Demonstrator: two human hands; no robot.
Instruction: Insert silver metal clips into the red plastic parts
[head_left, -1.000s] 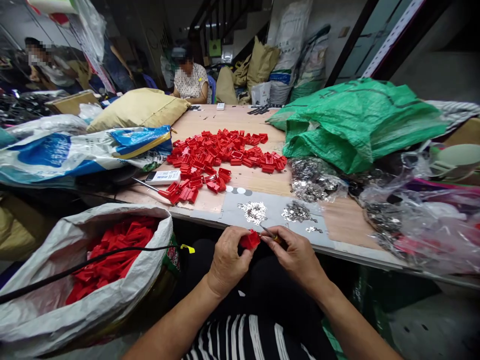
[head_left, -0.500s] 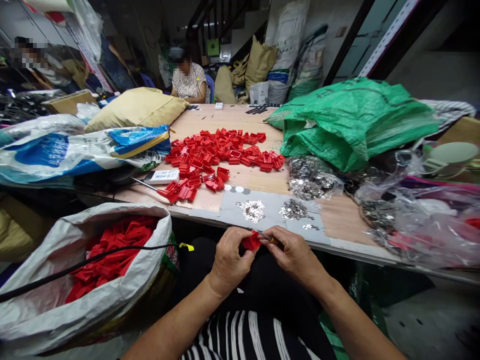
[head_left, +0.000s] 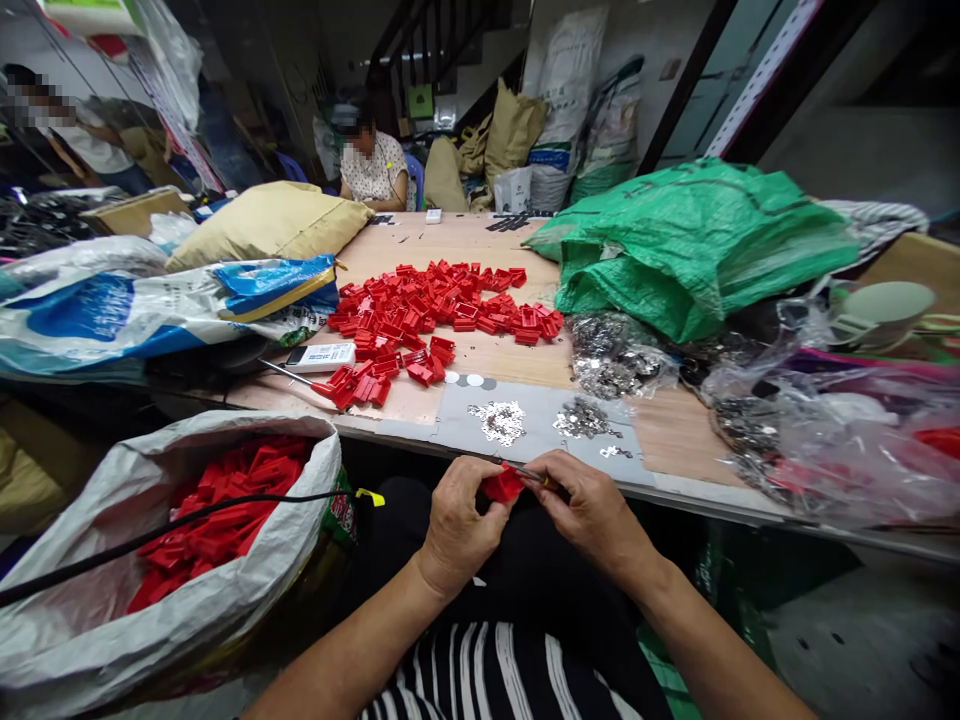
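My left hand (head_left: 459,520) is closed around a small red plastic part (head_left: 501,485), held over my lap just below the table edge. My right hand (head_left: 589,510) pinches a thin metal tool (head_left: 534,474) whose tip touches the red part. On the table ahead lie a heap of the same red parts (head_left: 435,315) and two small piles of silvery metal pieces (head_left: 499,420) on a grey sheet (head_left: 540,405).
A white sack (head_left: 172,600) with red parts stands at my left, a black cable across it. A green bag (head_left: 697,245), clear bags of metal parts (head_left: 825,430), blue-white sacks (head_left: 150,310) and a white remote (head_left: 322,356) crowd the table. A person (head_left: 373,165) sits at the far end.
The hands stay together on the red part; the right hand's tool has closed in onto it. The view has shifted slightly.
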